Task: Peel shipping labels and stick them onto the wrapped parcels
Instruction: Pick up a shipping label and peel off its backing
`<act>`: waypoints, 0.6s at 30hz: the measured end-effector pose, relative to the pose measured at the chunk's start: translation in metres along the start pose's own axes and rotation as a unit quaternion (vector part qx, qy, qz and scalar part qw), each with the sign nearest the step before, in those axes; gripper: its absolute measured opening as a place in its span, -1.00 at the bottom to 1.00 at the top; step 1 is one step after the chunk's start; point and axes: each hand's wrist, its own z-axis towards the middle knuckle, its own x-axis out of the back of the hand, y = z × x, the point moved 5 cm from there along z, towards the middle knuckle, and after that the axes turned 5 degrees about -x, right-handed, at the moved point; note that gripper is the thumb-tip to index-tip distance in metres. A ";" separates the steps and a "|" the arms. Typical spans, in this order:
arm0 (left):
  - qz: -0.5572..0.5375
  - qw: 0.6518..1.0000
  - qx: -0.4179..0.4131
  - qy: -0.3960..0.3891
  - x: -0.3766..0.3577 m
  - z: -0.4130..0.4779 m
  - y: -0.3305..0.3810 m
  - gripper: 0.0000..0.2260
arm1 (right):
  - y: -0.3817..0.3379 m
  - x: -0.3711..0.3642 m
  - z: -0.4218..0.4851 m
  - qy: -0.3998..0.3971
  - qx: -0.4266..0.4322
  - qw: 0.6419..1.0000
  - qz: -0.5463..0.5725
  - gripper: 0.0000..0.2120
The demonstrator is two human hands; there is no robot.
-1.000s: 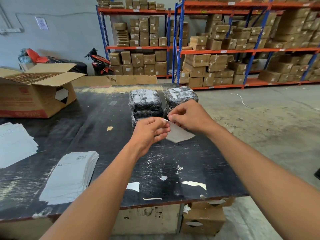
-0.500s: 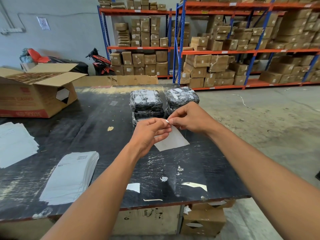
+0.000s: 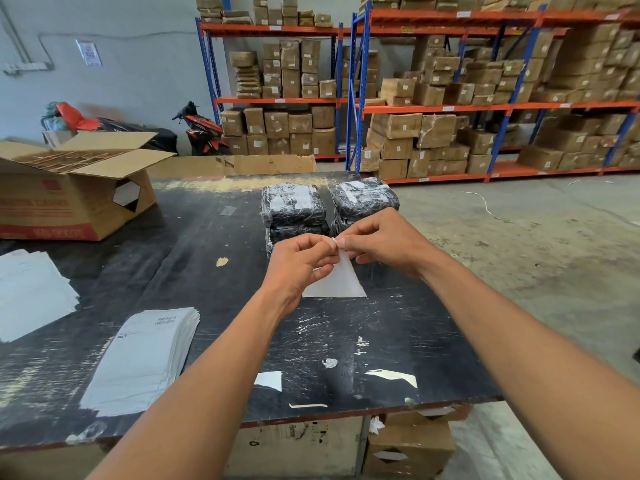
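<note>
Just on the near side of the wrapped parcels, both hands meet over the black table. The left hand has its fingers curled, thumb and forefinger pinching the top corner of a white label sheet. The right hand pinches that same corner from the other side, its fingertips touching the left's. The sheet hangs from the corner, below the parcels' tops; whether its lower edge touches the tabletop cannot be told. The parcels stand in two black-wrapped stacks side by side. Nearer and to the left of them lies a stack of printed labels; farther left sits an open cardboard box.
</note>
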 end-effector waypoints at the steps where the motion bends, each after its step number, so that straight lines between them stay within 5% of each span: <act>1: 0.006 1.000 -0.004 0.001 0.000 0.000 0.000 -0.95 | 0.000 0.000 -0.001 -0.003 -0.004 1.000 0.006 -0.89; 18: 0.034 0.999 -0.021 -0.009 0.002 -0.005 0.002 -0.90 | 0.006 -0.007 -0.003 0.019 -0.067 0.995 0.074 -0.87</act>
